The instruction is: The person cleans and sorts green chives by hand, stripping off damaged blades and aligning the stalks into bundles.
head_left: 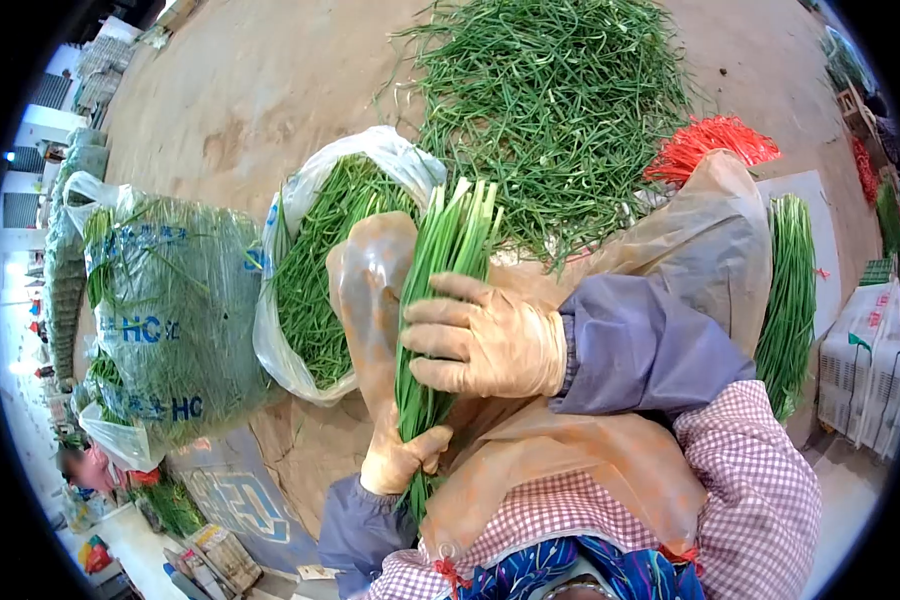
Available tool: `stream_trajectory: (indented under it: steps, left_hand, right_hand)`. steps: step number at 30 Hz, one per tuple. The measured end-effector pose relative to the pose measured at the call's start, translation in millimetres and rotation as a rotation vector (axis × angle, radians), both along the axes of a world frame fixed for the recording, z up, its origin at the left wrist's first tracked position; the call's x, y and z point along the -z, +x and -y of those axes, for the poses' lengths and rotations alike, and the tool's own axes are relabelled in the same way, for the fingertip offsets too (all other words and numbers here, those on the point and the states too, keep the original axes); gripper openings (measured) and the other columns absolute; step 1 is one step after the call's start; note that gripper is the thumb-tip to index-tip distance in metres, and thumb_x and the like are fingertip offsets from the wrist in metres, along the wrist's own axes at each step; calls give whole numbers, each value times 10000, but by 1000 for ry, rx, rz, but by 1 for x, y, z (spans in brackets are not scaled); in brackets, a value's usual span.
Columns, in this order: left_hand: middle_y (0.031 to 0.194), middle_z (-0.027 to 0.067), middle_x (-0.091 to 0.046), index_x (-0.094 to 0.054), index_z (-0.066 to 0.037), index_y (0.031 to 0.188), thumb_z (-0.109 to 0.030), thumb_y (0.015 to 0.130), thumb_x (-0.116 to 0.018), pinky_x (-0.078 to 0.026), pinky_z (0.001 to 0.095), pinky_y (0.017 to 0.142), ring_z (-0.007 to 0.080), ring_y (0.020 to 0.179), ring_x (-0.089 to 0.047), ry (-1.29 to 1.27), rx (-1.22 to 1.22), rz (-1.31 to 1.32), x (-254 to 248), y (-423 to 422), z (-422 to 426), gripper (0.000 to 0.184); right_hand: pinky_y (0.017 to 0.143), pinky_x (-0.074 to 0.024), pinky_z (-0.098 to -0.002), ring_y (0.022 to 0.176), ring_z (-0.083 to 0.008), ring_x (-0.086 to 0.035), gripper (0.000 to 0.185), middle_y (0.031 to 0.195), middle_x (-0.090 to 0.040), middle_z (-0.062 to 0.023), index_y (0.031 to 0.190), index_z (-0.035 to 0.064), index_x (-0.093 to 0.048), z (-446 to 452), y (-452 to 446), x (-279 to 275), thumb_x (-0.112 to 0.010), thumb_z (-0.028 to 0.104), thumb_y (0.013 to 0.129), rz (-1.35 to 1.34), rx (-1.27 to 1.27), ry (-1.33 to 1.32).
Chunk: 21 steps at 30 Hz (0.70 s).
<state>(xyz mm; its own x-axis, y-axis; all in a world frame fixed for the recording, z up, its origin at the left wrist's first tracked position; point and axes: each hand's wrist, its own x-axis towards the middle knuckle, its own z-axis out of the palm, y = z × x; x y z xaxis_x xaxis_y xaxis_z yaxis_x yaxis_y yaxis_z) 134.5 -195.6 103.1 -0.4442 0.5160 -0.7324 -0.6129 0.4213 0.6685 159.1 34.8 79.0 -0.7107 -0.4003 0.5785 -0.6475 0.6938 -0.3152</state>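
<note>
A bunch of garlic chives (452, 232) stands tilted in front of my body, its pale cut ends up and its leaf ends down. Near the lower end, my left hand (402, 455), in a tan glove, is closed around the leaves. My right hand (485, 335), gloved as well, lies across the middle of the bunch with its fingers stretched out and slightly apart; its thumb is hidden. Translucent brownish plastic (705, 245) covers my legs. Just left of the bunch is an open plastic bag (270, 345) filled with loose green leaves (325, 270).
A large heap of loose green leaves (550, 110) lies on the floor ahead. Red ties (715, 148) sit at its right edge. A neat chive bundle (788, 300) rests at right, near a white crate (863, 360). Filled printed plastic bags (185, 310) stand at left.
</note>
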Motion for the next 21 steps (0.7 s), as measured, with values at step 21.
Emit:
stream_trajectory:
  steps: [21]
  left_hand:
    - [680, 13, -565, -581, -3, 1098, -28, 802, -680, -373, 239, 439, 86, 478, -471, -35, 58, -146, -3, 4, -8, 313]
  right_hand:
    - [594, -552, -364, 695, -308, -665, 454, 900, -683, -103, 1240, 123, -577, -26, 5, -9, -718, 228, 822, 353, 226, -181]
